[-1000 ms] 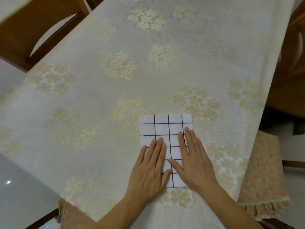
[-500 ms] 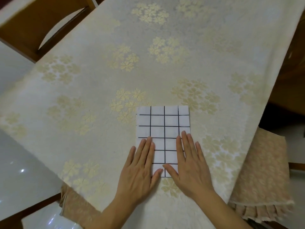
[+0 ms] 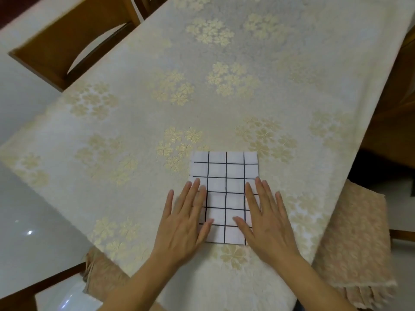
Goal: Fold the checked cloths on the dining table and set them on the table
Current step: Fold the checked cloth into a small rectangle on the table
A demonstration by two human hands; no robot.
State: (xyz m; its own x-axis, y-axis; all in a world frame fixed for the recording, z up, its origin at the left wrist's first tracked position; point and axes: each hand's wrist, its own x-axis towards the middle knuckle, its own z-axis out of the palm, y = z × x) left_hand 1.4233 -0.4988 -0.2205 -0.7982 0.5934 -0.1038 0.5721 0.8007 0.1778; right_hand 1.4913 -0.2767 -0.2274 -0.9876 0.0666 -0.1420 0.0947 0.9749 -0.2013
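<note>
A white checked cloth (image 3: 225, 187) with thin black grid lines lies folded into a small rectangle near the front edge of the dining table (image 3: 224, 86), which wears a cream tablecloth with gold flowers. My left hand (image 3: 184, 221) lies flat with straight fingers over the cloth's left edge. My right hand (image 3: 267, 221) lies flat over its right edge. Both palms press down; the middle strip of the cloth shows between them.
A wooden chair (image 3: 67, 48) stands at the table's far left. Chairs with beige fringed seat covers sit at the near right (image 3: 359, 243) and near left (image 3: 101, 272). Glossy white floor (image 3: 27, 221) shows on the left.
My hands have slid apart, from side by side on the cloth's middle out to its left and right edges. The cloth has stayed in place.
</note>
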